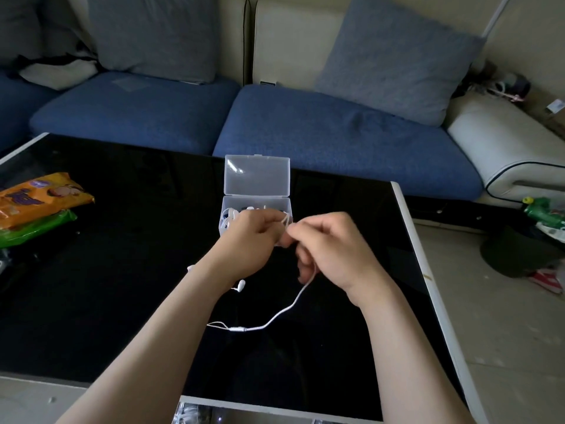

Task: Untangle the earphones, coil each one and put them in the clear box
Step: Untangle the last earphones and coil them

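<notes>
1. Gripping white earphone cable [293, 304] in curled left hand [250, 237], pinching same cable with right hand [330, 249], just in front of open clear box [256, 179].
2. Trailing slack and one earbud [241, 284] over desk [122, 270].
3. Risk: losing wound loops if tension drops; re-knotting if trailing tail snags.

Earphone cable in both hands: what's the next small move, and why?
Probably wind in more cable: the left hand and right hand pinch the white cable just in front of the open clear box, but a long tail with an earbud lies loose on the table, so coiling looks unfinished.
</notes>
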